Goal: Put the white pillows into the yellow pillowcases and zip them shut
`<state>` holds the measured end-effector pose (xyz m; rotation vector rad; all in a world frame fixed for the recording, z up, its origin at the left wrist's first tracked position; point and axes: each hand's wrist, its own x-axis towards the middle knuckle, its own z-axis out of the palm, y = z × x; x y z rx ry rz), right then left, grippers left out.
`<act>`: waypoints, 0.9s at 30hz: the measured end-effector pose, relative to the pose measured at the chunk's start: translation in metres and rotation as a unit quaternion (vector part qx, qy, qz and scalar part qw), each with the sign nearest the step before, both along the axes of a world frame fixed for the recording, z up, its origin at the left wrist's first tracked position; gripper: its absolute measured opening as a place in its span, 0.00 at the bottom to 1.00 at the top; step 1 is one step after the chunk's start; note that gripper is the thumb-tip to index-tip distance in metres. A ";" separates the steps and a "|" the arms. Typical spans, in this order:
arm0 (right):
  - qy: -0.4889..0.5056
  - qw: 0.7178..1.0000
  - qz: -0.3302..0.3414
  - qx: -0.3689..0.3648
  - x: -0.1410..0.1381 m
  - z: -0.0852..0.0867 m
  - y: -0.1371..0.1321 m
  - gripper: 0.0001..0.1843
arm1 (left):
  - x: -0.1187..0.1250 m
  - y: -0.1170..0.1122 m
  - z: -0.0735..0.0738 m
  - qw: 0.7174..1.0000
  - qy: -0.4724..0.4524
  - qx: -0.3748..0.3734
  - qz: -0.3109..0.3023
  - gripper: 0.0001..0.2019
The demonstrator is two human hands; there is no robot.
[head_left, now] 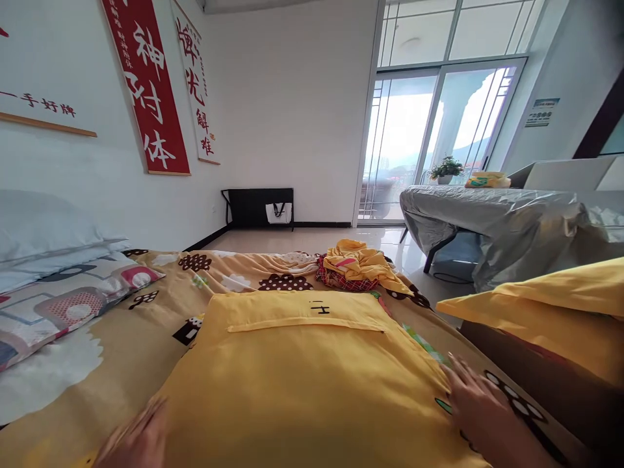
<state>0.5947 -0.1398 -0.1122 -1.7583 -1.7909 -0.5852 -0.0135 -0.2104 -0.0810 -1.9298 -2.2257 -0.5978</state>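
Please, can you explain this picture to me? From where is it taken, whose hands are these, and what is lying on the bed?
A camera worn on a person's head took this single picture, looking forward and down. Both bare hands are that person's own. The left hand and the right hand lie flat against the sides of a large plain yellow cloth pillowcase; neither visibly grips it. It lies on a yellow patterned bedsheet. Farther away sits a crumpled pile of yellow and red clothes. A patterned pillow lies at the left.
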 end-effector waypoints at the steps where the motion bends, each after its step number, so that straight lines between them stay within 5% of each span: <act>1: -0.007 0.999 0.008 -0.030 -0.022 0.025 0.018 0.29 | 0.024 0.021 0.026 1.000 0.017 0.000 -0.026 0.26; 5: -0.002 0.981 0.139 -0.134 -0.135 0.124 0.097 0.27 | 0.137 0.132 0.125 0.979 0.032 -0.035 -0.200 0.30; 8: -0.009 0.957 0.223 -0.188 -0.204 0.158 0.146 0.24 | 0.201 0.209 0.149 0.970 0.027 -0.037 -0.239 0.25; 10: -0.016 0.954 0.225 -0.196 -0.229 0.152 0.168 0.24 | 0.225 0.243 0.133 0.972 0.020 -0.047 -0.230 0.17; 12: -0.020 0.953 0.213 -0.216 -0.242 0.126 0.180 0.22 | 0.236 0.262 0.099 0.976 0.014 -0.069 -0.205 0.14; 15: -0.018 0.946 0.195 -0.259 -0.248 0.080 0.188 0.19 | 0.242 0.271 0.043 0.980 0.016 -0.108 -0.166 0.14; 17: -0.011 0.941 0.191 -0.278 -0.247 0.062 0.193 0.20 | 0.243 0.273 0.019 0.980 0.022 -0.126 -0.151 0.17; 22: 0.016 0.932 0.156 -0.325 -0.207 0.055 0.217 0.26 | 0.219 0.289 0.011 0.982 0.022 -0.157 -0.104 0.23; 27: 0.042 0.917 0.054 -0.393 -0.118 0.040 0.226 0.29 | 0.139 0.302 0.013 0.979 -0.003 -0.201 -0.016 0.27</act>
